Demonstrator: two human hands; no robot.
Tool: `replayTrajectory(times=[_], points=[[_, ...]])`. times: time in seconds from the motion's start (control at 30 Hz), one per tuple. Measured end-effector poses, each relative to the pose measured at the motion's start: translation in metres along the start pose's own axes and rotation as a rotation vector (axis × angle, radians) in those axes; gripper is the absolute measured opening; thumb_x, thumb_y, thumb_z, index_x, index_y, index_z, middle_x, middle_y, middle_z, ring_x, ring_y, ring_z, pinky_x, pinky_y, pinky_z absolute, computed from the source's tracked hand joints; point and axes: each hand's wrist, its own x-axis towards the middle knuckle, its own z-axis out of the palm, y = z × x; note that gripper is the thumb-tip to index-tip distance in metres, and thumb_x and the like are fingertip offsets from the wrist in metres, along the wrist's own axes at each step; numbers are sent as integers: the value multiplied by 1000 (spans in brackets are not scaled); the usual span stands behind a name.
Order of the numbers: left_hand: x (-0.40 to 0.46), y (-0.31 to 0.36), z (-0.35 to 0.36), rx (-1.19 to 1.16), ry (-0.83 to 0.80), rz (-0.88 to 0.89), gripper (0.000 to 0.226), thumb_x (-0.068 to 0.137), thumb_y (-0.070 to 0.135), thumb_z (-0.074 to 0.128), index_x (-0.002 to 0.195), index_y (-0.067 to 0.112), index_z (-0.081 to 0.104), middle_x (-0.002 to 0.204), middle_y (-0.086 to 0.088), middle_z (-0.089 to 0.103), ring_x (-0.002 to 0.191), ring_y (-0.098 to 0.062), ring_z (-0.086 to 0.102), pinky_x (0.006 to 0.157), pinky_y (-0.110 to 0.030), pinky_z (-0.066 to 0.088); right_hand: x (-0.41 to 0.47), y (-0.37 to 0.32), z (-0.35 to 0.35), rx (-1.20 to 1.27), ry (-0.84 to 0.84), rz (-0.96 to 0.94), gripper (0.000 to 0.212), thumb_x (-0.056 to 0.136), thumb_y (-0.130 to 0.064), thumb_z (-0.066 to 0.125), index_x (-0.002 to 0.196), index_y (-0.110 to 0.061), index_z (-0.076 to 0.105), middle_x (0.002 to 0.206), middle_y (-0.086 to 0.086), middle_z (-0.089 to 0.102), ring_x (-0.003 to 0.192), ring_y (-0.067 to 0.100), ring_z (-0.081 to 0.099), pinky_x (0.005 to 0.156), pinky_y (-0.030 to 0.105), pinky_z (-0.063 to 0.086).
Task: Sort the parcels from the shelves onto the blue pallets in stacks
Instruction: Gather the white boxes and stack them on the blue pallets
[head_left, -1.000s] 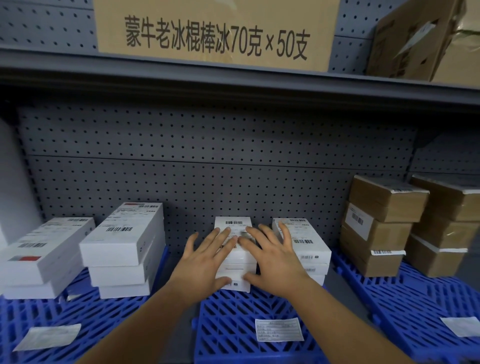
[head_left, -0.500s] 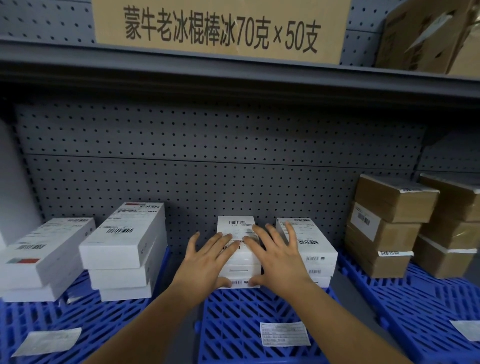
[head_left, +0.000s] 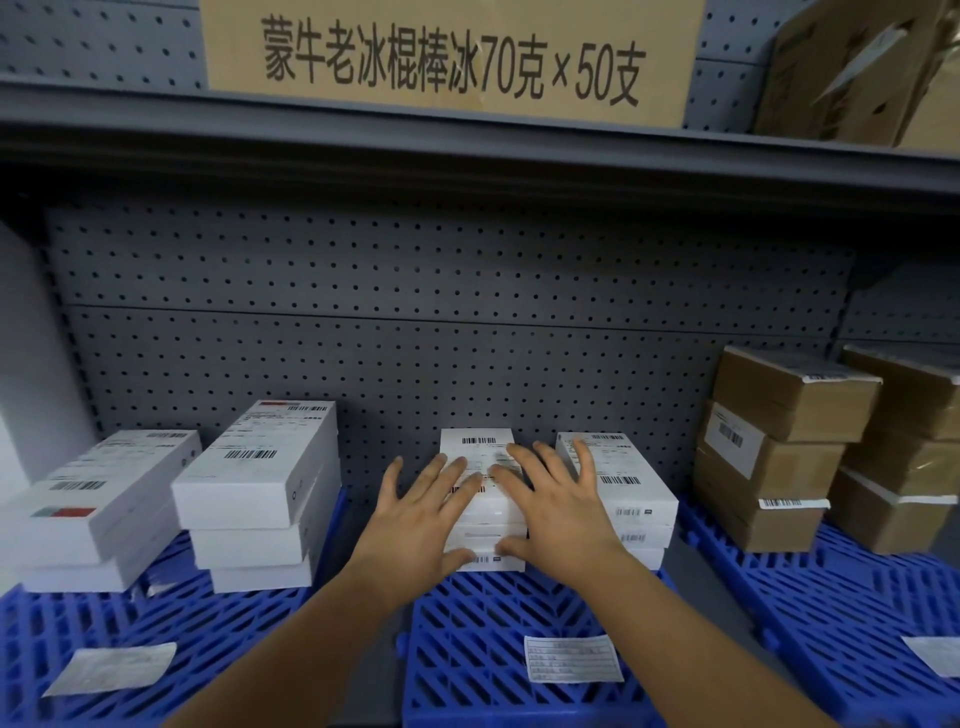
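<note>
Parcels (head_left: 480, 499) further back on the middle pallet (head_left: 467, 639) than before, both hands flat atop.

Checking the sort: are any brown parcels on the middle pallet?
No, the middle pallet holds only white parcels; the brown parcels sit on the right pallet.

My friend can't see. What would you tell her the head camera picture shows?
Two hands, left hand and right hand, lie flat with spread fingers on a stack of white parcels on the middle blue pallet. More white stacks and brown boxes sit alongside.
</note>
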Motion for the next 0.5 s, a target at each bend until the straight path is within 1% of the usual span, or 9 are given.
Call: replayTrajectory(times=[0.07,0.1,0.2,0.33,0.4,0.5], points=[[-2,3,-1,31,-34,5,98,67,66,68,145,18,34,151,-5,35,140,-24,27,107,-62,17,-3,-4,-1,2,-9,-10,100,54,-74,70,138,-27,42,143,-1,41,133,26,37,112,62,7],[-3,5,-1,40,-37,0,101,66,65,69,146,16,33,152,-6,33,140,-25,25,107,-63,16,-4,-7,0,-3,-20,-20,102,55,-73,70,140,-25,40,145,-1,39,135,26,35,112,62,8],[-3,7,0,48,-39,-21,107,63,63,74,147,14,28,152,-6,34,140,-25,26,108,-64,15,-6,-15,6,-10,-47,-23,104,55,-65,76,141,-22,38,146,-1,38,138,27,33,113,62,6],[-1,2,6,42,-43,8,109,61,65,75,146,15,30,150,-5,37,138,-25,32,107,-65,17,-4,-18,10,-11,-60,19,104,49,-65,79,137,-22,43,140,-2,46,135,27,39,112,61,7],[-2,3,6,27,-21,-1,109,61,63,76,146,15,28,152,-6,32,139,-26,28,106,-65,17,-5,-20,9,-4,-43,29,103,47,-64,80,135,-23,44,138,-3,48,133,26,41,112,60,5],[-8,7,3,5,21,-37,109,66,62,74,149,16,22,156,-6,21,142,-27,22,107,-65,16,-12,-22,7,14,-1,30,101,53,-61,78,138,-24,39,141,-4,44,136,26,37,113,60,4]])
